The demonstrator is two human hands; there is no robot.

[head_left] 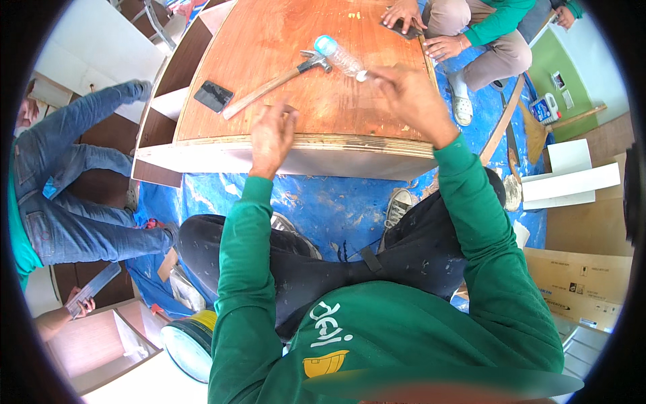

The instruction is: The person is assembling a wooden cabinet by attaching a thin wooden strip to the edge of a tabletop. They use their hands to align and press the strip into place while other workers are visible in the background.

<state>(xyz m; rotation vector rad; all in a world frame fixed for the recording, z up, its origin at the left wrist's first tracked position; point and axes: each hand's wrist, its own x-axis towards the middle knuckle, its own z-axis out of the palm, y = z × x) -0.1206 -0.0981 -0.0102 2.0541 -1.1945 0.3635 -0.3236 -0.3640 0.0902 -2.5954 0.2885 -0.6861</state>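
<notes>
left hand (272, 140), fingers loosely curled, at wooden board (330, 111)'s near edge | right hand (414, 97) just beside clear bottle (344, 60), contact unclear | hammer (272, 83) lies between phone (214, 96) and bottle | co-worker's hand (404, 13) at far right corner

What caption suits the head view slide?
Left hand and right hand at a wooden panel with hammer and clear bottle.

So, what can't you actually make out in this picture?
- Head view, right hand: blur hides whether it touches the bottle.
- Head view, dark thing: partly covered by a co-worker's hand.
- Head view, wooden panel: its far edge is cut off by the picture's top.
</notes>
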